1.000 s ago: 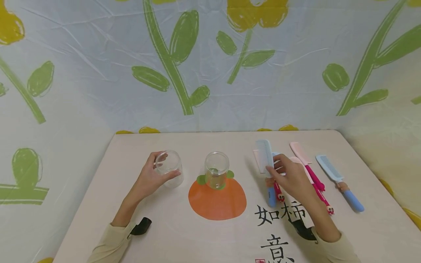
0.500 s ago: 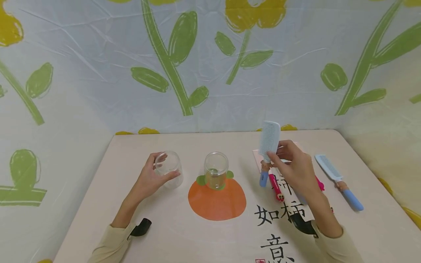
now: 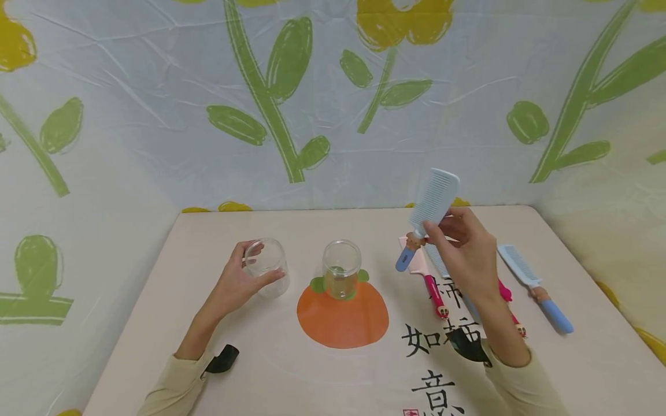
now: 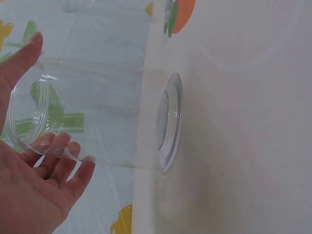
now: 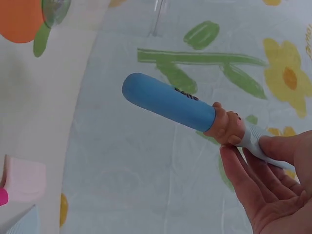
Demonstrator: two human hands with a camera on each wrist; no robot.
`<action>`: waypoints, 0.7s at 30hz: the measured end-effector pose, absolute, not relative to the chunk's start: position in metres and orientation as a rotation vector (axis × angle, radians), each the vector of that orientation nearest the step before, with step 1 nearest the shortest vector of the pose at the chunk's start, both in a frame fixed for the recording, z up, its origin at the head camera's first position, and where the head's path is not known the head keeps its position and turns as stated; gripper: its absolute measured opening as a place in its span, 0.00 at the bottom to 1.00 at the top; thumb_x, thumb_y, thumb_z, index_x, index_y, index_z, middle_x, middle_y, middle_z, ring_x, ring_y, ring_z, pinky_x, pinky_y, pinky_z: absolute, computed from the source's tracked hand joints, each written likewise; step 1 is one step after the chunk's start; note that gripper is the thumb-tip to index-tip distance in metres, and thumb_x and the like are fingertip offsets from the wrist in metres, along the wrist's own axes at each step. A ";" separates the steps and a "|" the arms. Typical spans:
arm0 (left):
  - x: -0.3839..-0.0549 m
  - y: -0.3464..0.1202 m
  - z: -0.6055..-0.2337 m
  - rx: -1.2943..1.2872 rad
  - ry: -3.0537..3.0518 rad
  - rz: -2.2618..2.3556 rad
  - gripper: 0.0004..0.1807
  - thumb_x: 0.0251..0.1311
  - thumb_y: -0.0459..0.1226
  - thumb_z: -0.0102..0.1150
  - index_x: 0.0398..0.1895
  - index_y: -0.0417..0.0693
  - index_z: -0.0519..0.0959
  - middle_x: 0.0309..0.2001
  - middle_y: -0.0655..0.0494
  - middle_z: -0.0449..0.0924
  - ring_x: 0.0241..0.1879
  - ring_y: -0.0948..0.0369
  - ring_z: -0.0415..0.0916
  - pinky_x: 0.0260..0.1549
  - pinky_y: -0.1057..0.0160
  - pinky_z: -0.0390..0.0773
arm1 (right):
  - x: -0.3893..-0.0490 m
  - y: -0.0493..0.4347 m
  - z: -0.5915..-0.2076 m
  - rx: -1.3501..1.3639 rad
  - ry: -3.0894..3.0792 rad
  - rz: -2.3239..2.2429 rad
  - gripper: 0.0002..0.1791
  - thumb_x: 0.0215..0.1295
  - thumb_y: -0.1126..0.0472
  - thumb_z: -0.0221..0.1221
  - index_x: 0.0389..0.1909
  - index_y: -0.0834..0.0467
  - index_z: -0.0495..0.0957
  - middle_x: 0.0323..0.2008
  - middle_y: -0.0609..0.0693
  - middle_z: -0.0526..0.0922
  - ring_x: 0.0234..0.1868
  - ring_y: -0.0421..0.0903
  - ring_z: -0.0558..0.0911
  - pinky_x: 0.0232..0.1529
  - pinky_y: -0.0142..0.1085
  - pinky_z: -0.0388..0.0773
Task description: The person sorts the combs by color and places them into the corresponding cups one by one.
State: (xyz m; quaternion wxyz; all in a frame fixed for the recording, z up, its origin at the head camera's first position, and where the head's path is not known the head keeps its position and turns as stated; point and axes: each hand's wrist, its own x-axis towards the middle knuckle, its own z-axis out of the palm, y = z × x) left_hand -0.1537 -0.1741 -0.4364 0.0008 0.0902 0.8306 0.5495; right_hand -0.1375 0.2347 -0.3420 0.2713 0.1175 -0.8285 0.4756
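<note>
My left hand (image 3: 234,283) holds a clear jar (image 3: 273,283) near its top, thumb on one side and fingers curled round the other. The jar stands upright, its thick base (image 4: 170,124) down at the table in the left wrist view. Raised above the right side of the table, a light blue comb (image 3: 436,196) is pinched between thumb and fingers of my right hand (image 3: 468,254). They grip it just above the brown figure on its neck. Its blue handle (image 5: 168,100) points down and to the left, the teeth tilt up.
A second clear jar (image 3: 341,271) stands mid-table by the printed orange persimmon (image 3: 343,323). Below my right hand lie a pink comb with a magenta handle (image 3: 434,294) and other combs, partly hidden. Another light blue comb (image 3: 522,268) lies farther right. A flowered cloth (image 3: 333,115) hangs behind.
My right hand has lifted the light blue comb up from the other combs and tilted it, so its handle now swings toward the left. The left hand and both jars have stayed in place.
</note>
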 end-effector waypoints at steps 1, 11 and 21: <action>-0.154 -0.174 -0.436 0.286 2.612 1.724 0.45 0.56 0.47 0.78 0.69 0.43 0.62 0.70 0.42 0.66 0.72 0.46 0.61 0.70 0.40 0.58 | -0.138 0.233 -0.341 0.312 -2.214 1.291 0.22 0.70 0.65 0.65 0.62 0.63 0.75 0.56 0.58 0.85 0.47 0.33 0.86 0.46 0.23 0.79; -0.153 -0.175 -0.434 0.298 2.609 1.724 0.44 0.56 0.47 0.78 0.68 0.43 0.61 0.70 0.41 0.66 0.72 0.45 0.61 0.70 0.40 0.58 | -0.146 0.213 -0.329 0.330 -2.029 1.302 0.24 0.69 0.65 0.66 0.64 0.56 0.76 0.58 0.52 0.85 0.52 0.39 0.87 0.45 0.30 0.83; -0.154 -0.175 -0.435 0.308 2.605 1.735 0.44 0.56 0.47 0.78 0.68 0.42 0.61 0.70 0.42 0.66 0.72 0.44 0.61 0.70 0.39 0.59 | -0.152 0.191 -0.325 0.390 -1.829 1.494 0.21 0.69 0.70 0.64 0.62 0.63 0.77 0.55 0.55 0.85 0.50 0.45 0.88 0.45 0.33 0.85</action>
